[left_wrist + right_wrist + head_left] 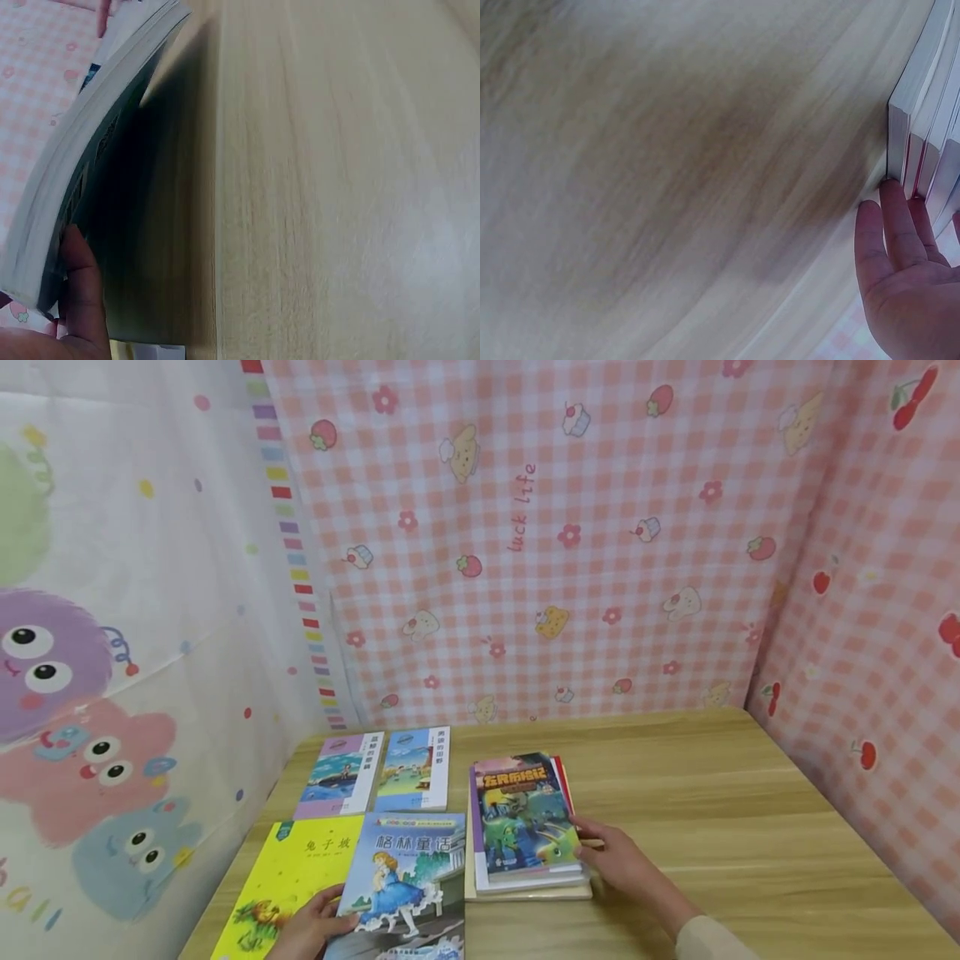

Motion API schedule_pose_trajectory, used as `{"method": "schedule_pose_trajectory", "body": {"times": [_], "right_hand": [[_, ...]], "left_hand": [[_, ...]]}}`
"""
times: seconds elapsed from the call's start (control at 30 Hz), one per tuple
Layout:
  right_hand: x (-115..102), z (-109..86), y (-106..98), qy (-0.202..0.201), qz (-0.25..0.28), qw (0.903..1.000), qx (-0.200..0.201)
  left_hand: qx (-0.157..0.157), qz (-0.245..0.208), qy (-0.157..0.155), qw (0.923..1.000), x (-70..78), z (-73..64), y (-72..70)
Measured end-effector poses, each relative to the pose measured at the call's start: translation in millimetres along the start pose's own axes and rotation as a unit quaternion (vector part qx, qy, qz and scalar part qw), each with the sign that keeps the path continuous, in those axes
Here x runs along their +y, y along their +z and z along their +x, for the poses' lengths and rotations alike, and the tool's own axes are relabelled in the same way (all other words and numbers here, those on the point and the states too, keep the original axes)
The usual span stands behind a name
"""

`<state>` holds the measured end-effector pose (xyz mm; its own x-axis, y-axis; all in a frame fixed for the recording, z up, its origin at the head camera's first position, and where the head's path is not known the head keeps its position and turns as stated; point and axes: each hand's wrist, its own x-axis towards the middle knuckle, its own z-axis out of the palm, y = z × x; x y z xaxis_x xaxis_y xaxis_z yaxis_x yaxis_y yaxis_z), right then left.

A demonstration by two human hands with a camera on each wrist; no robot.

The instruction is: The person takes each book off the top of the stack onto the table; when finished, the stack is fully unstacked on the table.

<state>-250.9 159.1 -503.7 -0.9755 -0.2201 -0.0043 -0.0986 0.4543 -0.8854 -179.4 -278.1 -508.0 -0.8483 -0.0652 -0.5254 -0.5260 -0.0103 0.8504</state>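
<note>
My left hand [311, 927] grips the left edge of a paperback storybook [408, 885] with a girl in a blue dress on its cover. In the left wrist view the storybook [82, 157] is tilted up, its cover dark underneath and its shadow on the table. It overlaps a yellow book [300, 860] in the head view. My right hand [618, 860] is at the right side of a stack of several books [525, 818], topped by a dark green cover with dinosaurs. Its fingers [904, 225] extend to the page edges of the stack.
Two books lie at the back left of the wooden table [712, 810]: one with a purple border [341, 777] and one with a blue border [412, 768]. Patterned cloths stand as walls, a pink checked one [510, 677] behind and a white one [210, 693] on the left.
</note>
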Motion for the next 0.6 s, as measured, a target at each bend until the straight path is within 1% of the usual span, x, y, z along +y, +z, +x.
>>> {"method": "schedule_pose_trajectory", "body": {"times": [0.13,0.23,0.3,0.37,0.4,0.47,0.53,0.6], "right_hand": [[-0.6,1.0,-1.1,-0.001,-0.002,1.0,-0.002],[-0.3,1.5,-1.3,-0.004,-0.001,1.0,-0.005],[-0.8,1.4,-1.3,-0.006,0.001,1.0,-0.004],[-1.3,1.3,-1.5,-0.008,0.002,1.0,-0.005],[-1.3,1.0,-1.5,-0.008,0.002,1.0,-0.005],[-0.7,1.2,-1.7,-0.007,0.002,1.0,-0.003],[0.1,1.2,-1.5,-0.004,0.0,1.0,-0.003],[0.1,1.4,-0.7,-0.004,0.0,1.0,-0.002]], "left_hand": [[0.003,0.021,0.003,0.9998,-1.1,4.7,1.2],[0.015,0.06,0.004,0.9981,-2.7,9.1,0.8],[0.029,0.085,0.007,0.9959,-3.2,12.3,1.9],[0.05,0.107,0.007,0.993,-6.1,21.3,-0.5],[0.058,0.109,0.006,0.9924,-7.3,25.1,-1.5],[0.072,0.121,0.01,0.99,-4.8,25.9,0.0],[0.081,0.132,0.013,0.9878,-1.5,22.7,0.8],[0.081,0.153,0.018,0.9847,6.0,10.6,5.6]]}}
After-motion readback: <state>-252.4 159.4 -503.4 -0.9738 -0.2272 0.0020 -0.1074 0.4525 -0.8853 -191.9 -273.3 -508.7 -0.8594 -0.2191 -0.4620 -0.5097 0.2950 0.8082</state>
